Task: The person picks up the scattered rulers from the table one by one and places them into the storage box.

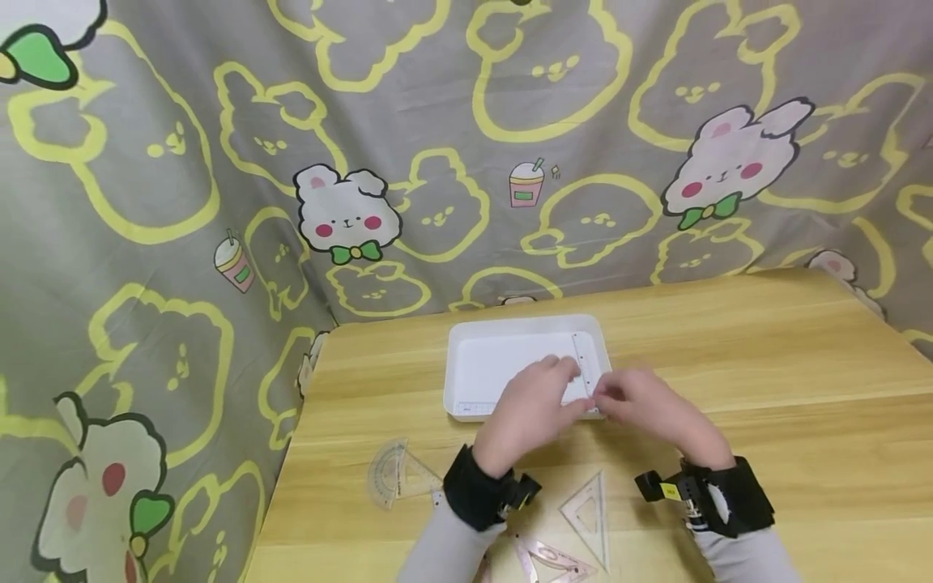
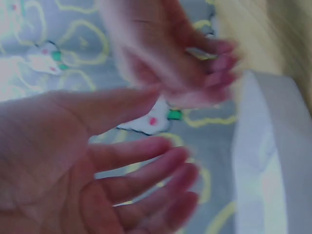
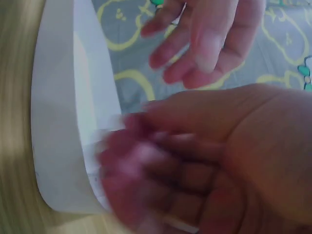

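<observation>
A white rectangular tray point(image 1: 525, 325) sits on the wooden table. Inside it, one clear ruler point(image 1: 581, 356) lies along the right side and another ruler point(image 1: 472, 408) along the front edge. Over the tray's front right part is my left hand point(image 1: 528, 409), fingers spread and relaxed, with nothing seen in them. My right hand point(image 1: 645, 405) is at the tray's right front corner, its fingers loosely bent and blurred in the right wrist view. No held object shows in it. In the left wrist view, the two hands are close together beside the tray wall point(image 2: 265, 141).
On the table before the tray lie a clear protractor point(image 1: 382, 476), a clear set square point(image 1: 417, 478) beside it, another clear set square point(image 1: 592, 518) and a pink-tinted set square point(image 1: 550, 559). A patterned curtain point(image 1: 437, 121) hangs behind and left of the table.
</observation>
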### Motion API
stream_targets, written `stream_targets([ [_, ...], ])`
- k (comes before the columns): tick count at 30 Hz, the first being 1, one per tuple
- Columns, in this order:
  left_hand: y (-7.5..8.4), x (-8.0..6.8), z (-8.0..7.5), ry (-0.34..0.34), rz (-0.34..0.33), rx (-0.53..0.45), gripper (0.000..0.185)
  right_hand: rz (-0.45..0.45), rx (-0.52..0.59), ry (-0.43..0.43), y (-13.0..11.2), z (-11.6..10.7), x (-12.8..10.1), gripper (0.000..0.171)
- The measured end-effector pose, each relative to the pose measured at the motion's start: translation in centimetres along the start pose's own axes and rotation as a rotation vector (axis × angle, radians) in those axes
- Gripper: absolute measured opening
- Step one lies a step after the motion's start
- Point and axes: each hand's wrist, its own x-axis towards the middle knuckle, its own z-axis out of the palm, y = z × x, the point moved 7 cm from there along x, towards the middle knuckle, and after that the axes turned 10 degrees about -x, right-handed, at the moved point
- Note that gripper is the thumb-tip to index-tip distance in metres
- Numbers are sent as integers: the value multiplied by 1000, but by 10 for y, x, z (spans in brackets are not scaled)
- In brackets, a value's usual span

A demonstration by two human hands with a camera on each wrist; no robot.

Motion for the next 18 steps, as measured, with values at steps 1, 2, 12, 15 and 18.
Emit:
stream_targets([
  [1,4,-7,0,-25,0,20,38,-3,-1,-50,-2,3,-2,17],
  [2,7,-13,1,-48,-1,40,37,-6,-1,-96,-4,7,-4,20],
  [12,5,-45,51,-293,-135,188,65,37,-60,-236,-10,28,-16,5],
  [15,4,-54,69,-371,-164,277,76,74,-91,-271,-9,33,-20,15],
  [18,6,-64,84,-398,-200,374,92,129,-114,-294,-7,37,-24,26],
])
